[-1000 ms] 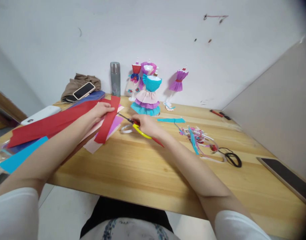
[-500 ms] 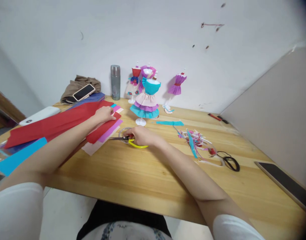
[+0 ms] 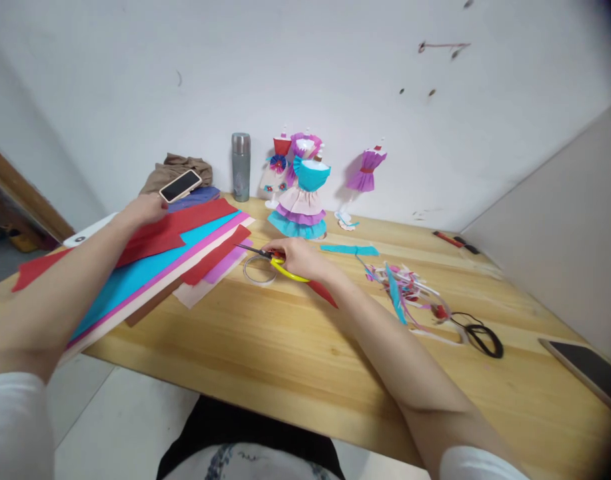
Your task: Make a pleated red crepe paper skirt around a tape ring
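Left hand: fingers curled together over the large red crepe-paper sheet, just beside the white-edged smartphone; whether they pinch the sheet cannot be told.
Right hand: closed round the handles of the scissors, above the wooden table.
Scissors: one pair, yellow handle part, dark blades near together — pointing toward the short red strip.
Red piece: pointed, jutting below the right wrist; its hold is hidden.
Layered sheets: blue, magenta, pale pink and brown, slanting out beneath the large red sheet; short red strip, lilac piece and pale piece at their right.
Ring: clear roll, on the table by the blades.
Dress forms: four miniatures by the wall — a tiered blue, pink and purple dress foremost, a purple one apart at right.
Flask: grey, upright, left of the forms.
Scraps: mixed paper cuttings, between a blue strip and a black cord.
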A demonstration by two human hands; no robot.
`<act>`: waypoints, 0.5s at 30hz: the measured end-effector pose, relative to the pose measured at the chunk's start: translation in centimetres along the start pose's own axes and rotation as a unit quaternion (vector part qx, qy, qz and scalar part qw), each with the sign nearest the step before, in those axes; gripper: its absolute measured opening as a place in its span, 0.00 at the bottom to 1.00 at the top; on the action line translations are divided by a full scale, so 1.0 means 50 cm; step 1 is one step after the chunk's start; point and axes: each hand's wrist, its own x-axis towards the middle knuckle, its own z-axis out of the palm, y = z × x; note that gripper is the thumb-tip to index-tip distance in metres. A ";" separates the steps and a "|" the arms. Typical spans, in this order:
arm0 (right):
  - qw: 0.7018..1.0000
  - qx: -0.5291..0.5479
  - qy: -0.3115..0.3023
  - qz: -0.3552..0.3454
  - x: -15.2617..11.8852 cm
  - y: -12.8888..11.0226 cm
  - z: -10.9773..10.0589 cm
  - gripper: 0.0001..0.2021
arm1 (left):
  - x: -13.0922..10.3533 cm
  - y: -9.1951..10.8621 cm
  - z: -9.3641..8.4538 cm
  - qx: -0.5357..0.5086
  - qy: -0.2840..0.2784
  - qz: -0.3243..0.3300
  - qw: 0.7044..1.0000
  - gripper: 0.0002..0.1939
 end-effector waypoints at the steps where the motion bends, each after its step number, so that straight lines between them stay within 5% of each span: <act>1: 1.000 -0.003 -0.003 0.001 0.000 -0.001 0.000 0.19 | -0.001 -0.009 -0.003 0.031 -0.015 -0.018 0.999 0.20; 8: 1.000 0.005 -0.005 -0.005 -0.004 -0.009 -0.013 0.19 | -0.023 -0.040 -0.017 0.162 -0.134 -0.050 0.976 0.19; 15: 1.000 -0.003 0.018 -0.001 -0.007 0.009 -0.030 0.18 | -0.011 -0.027 -0.040 0.180 -0.138 -0.019 0.974 0.14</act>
